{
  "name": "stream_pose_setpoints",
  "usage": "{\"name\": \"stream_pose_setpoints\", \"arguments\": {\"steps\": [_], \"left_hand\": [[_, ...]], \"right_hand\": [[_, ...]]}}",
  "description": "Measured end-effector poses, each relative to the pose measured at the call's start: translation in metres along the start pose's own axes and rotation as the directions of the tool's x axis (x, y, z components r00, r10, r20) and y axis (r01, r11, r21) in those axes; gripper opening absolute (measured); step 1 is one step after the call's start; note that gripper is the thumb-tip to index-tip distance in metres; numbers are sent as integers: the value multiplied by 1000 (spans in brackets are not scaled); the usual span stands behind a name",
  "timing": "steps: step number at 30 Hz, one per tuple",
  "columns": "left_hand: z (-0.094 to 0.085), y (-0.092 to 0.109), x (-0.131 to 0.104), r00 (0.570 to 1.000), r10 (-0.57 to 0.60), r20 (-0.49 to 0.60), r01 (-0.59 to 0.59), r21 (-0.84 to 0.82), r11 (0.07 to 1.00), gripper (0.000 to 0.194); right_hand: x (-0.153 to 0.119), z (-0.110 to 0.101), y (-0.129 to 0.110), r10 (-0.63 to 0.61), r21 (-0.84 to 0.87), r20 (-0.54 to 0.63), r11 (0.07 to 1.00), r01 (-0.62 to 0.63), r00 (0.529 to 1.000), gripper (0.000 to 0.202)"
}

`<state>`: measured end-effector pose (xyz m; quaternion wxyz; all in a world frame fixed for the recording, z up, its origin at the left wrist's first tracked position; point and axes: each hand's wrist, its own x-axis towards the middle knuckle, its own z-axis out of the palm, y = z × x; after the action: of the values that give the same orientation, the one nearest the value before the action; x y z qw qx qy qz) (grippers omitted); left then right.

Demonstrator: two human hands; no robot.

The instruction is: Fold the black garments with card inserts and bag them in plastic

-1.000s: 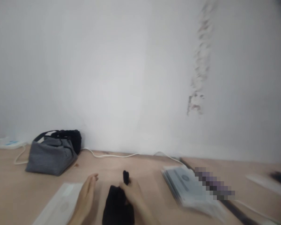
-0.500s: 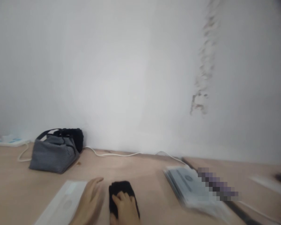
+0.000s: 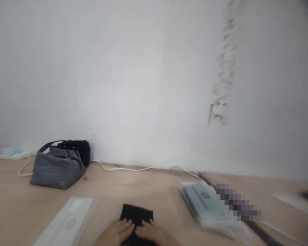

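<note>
A folded black cloth (image 3: 136, 212) lies flat on the table near the bottom middle. From the left, my left hand (image 3: 116, 232) rests on it with fingers laid across its surface. My right hand (image 3: 155, 232) lies on its right side, fingers flat and pointing inward. The fingertips of the two hands are close together but apart. Both hands are cut off by the lower edge of the view. Left of my left hand is a long white packet (image 3: 66, 222) with a round mark.
A grey striped bag (image 3: 55, 169) with a black item behind it stands by the wall. A stack of plastic-wrapped packets (image 3: 204, 201) lies to the right, beside a dark table seam. A white cable (image 3: 123, 169) runs along the wall.
My left hand has moved right, from beside the white packet onto the black cloth. My right hand has shifted to the cloth's right side. The cloth's visible outline is wider and turned slightly.
</note>
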<state>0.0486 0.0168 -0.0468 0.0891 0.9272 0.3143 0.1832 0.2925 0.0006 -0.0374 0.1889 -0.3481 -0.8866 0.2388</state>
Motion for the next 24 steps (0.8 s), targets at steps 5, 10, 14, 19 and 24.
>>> {"name": "stream_pose_setpoints", "arguments": {"steps": [5,10,14,19,24], "left_hand": [[0,4,3,998,-10,-64,12,31,999,46],[-3,12,2,995,-36,-98,37,5,999,41],[-6,16,-5,951,-211,-225,130,-325,937,51],[-4,14,1,839,-470,-274,183,-671,719,43],[8,4,6,771,-572,-279,310,-621,720,38]], "right_hand": [[-2,8,1,-11,-94,-94,996,2,996,43],[6,22,3,0,-202,-196,979,-40,981,45],[2,17,-8,193,107,-470,981,-162,861,40],[15,18,-3,488,592,-522,798,-115,700,43],[18,17,-2,520,435,-564,847,-305,641,42]]}}
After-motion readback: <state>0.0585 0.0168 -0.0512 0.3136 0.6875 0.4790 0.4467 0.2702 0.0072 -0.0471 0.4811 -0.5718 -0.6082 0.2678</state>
